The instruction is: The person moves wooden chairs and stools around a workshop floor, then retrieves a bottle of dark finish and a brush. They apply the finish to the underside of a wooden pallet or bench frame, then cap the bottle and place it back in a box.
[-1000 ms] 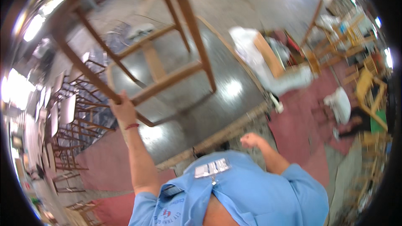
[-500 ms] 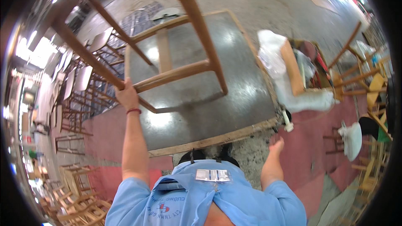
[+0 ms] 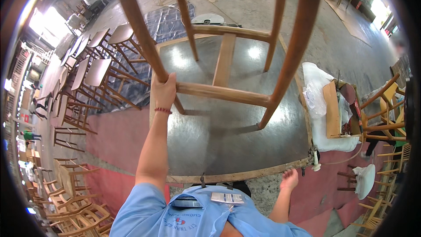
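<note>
pretty bright shot overall, but the upper-left opening (image 3: 50, 24) and the one on the far right (image 3: 380, 8) were totally blown out white. the grey tabletop (image 3: 237, 156) bounced back hazy glare spots, with soft dark shadows by the wooden legs (image 3: 289, 61). middle looked decently sharp, while the fisheye bent and smeared stuff toward the black corners.

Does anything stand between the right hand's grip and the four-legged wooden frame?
No loose object shows there. Only the table's wooden edge and bare dark tabletop lie between the right hand's grip and the four-legged wooden frame, whose near left leg the left hand's grip holds.
</note>
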`<control>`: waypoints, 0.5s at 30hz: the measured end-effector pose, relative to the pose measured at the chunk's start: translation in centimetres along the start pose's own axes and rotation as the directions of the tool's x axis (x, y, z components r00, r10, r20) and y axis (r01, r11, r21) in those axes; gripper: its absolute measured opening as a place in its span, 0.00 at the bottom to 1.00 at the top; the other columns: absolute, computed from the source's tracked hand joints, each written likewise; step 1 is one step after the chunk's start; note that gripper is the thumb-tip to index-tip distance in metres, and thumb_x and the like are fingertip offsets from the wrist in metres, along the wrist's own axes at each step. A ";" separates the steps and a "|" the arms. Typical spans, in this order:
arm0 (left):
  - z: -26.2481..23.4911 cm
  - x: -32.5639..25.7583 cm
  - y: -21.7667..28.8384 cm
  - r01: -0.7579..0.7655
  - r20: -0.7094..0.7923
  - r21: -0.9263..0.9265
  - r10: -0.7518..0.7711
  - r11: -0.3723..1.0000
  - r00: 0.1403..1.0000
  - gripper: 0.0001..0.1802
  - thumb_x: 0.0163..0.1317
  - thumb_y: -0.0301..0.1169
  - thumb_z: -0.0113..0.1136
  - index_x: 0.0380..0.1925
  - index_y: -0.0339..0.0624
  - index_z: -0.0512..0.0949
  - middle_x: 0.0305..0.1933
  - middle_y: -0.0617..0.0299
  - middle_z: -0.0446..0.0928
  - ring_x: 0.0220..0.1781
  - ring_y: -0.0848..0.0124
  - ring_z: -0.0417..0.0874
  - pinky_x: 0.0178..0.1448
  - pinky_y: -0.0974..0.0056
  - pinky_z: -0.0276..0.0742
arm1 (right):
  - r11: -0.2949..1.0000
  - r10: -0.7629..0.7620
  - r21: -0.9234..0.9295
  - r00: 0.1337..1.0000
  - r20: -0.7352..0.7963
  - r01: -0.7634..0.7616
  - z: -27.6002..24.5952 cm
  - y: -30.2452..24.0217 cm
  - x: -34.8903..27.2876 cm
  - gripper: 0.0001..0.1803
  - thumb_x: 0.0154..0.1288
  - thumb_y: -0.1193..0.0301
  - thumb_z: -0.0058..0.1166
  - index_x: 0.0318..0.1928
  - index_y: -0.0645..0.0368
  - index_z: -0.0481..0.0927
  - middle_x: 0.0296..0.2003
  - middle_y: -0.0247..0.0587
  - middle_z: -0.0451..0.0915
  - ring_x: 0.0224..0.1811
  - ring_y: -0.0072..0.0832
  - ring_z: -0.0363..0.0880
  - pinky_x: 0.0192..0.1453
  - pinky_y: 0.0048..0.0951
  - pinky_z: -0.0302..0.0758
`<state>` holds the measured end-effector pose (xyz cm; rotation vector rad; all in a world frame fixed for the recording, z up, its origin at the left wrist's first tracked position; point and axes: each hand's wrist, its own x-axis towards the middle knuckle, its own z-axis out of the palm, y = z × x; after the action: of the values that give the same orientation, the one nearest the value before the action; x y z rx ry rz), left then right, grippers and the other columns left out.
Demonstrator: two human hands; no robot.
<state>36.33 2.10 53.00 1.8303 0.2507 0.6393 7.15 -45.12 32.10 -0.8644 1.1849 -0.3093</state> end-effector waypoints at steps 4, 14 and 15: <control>2.5 4.9 -0.5 0.031 0.077 -0.037 -0.028 0.999 0.997 0.09 0.56 0.30 0.62 0.28 0.38 0.72 0.23 0.67 0.70 0.25 0.78 0.71 0.30 0.68 0.69 | 0.665 -0.475 -0.236 0.645 0.599 0.709 14.7 2.5 -4.3 0.31 0.59 0.71 0.59 0.61 0.68 0.66 0.49 0.52 0.76 0.51 0.39 0.76 0.54 0.33 0.73; 8.4 16.1 -2.4 0.043 0.254 -0.065 -0.025 0.997 0.967 0.08 0.55 0.30 0.60 0.28 0.41 0.72 0.23 0.68 0.69 0.25 0.78 0.69 0.31 0.68 0.69 | 0.481 -0.635 -0.324 0.579 0.512 0.814 34.2 5.5 -4.2 0.12 0.58 0.69 0.62 0.27 0.63 0.74 0.21 0.36 0.75 0.24 0.24 0.71 0.33 0.30 0.71; 9.1 17.2 -2.7 0.058 0.266 -0.088 -0.032 0.994 0.963 0.08 0.55 0.30 0.60 0.28 0.40 0.72 0.23 0.68 0.69 0.25 0.78 0.70 0.32 0.67 0.69 | 0.517 -0.620 -0.325 0.608 0.495 0.792 35.0 5.9 -3.8 0.12 0.58 0.69 0.61 0.27 0.63 0.73 0.21 0.36 0.74 0.24 0.24 0.71 0.33 0.30 0.71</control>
<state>55.84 3.75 53.61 1.7897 0.0814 0.3625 35.86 -24.05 34.34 -1.8385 0.5184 -0.5092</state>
